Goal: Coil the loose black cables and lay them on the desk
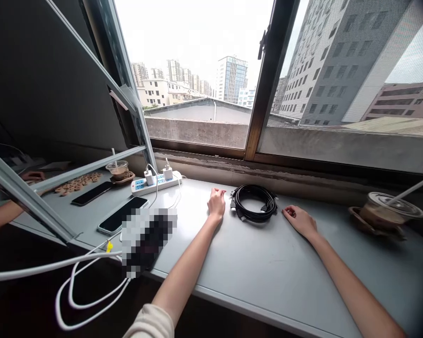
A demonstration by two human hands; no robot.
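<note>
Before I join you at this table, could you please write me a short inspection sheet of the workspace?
Surface: pale grey table with a few faint marks; spills: nothing seen.
Job's things: black cable coil, lying flat.
Clutter: cup in a brown holder at the right; phone at the left; the dark item beside it is pixelated, so unclear.
Hands: left hand and right hand on either side of the coil, both curled; in them, nothing seen.
Cables: white cables loop below the table's front edge at the left; power strip holds two white plugs.
Surroundings: window behind the table; metal frame at the left.
</note>
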